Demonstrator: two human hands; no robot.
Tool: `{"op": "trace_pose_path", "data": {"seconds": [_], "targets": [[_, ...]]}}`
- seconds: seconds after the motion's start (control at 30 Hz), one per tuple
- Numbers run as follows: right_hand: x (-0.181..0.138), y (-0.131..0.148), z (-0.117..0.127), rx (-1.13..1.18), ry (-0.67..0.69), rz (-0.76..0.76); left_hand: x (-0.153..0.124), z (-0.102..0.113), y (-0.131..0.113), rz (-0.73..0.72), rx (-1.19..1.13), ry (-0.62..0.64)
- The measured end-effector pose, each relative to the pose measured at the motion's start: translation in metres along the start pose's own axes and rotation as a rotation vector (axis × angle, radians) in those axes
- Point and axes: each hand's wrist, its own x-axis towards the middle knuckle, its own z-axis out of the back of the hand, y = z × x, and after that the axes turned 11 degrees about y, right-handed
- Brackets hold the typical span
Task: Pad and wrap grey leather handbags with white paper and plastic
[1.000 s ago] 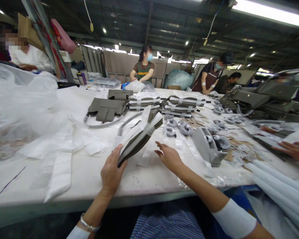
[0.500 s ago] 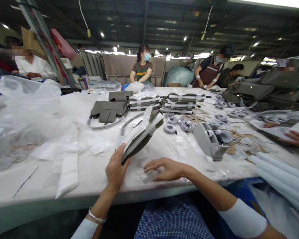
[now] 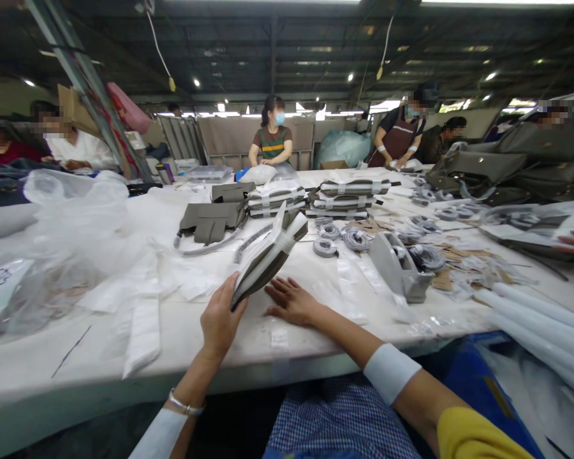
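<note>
In the head view my left hand (image 3: 222, 319) grips the lower end of a wrapped grey-green handbag (image 3: 266, 261). The bag is tilted, its upper end pointing away to the right, with a white band round it and white sheet material along it. My right hand (image 3: 294, 302) lies palm down on the white tabletop, fingers spread, just right of the bag and holding nothing. Below that hand a small whitish square (image 3: 279, 338) lies near the table's front edge. Behind the held bag are an unwrapped grey-green bag (image 3: 209, 222) and stacked wrapped bags (image 3: 347, 203).
A grey tape dispenser (image 3: 399, 268) stands to the right, near coiled grey straps (image 3: 354, 239). White rolls (image 3: 540, 325) lie at the right edge. Clear plastic bags (image 3: 71, 248) and white sheets (image 3: 143, 331) cover the left. Several co-workers are around the table.
My right hand has gone from hovering with curled fingers to lying flat on the table, slightly further forward and left. My left hand still holds the bag in nearly the same place.
</note>
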Motion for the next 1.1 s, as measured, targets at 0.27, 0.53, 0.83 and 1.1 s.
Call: {"op": "trace_pose_path", "data": {"seconds": [0.27, 0.53, 0.83, 1.1], "targets": [[-0.039, 0.009, 0.003, 0.142, -0.385, 0.181, -0.003, 0.018, -0.027, -0.365, 0.036, -0.089], [-0.123, 0.057, 0.038, 0.064, -0.337, 0.477, -0.030, -0.012, -0.041, -0.619, 0.097, 0.103], [0.008, -0.021, 0.078, 0.290, -0.127, -0.371, -0.041, -0.017, -0.048, -0.574, 0.087, 0.146], [0.093, -0.046, 0.061, 0.485, 0.029, -0.533, -0.047, -0.016, -0.053, -0.532, 0.077, 0.108]]}}
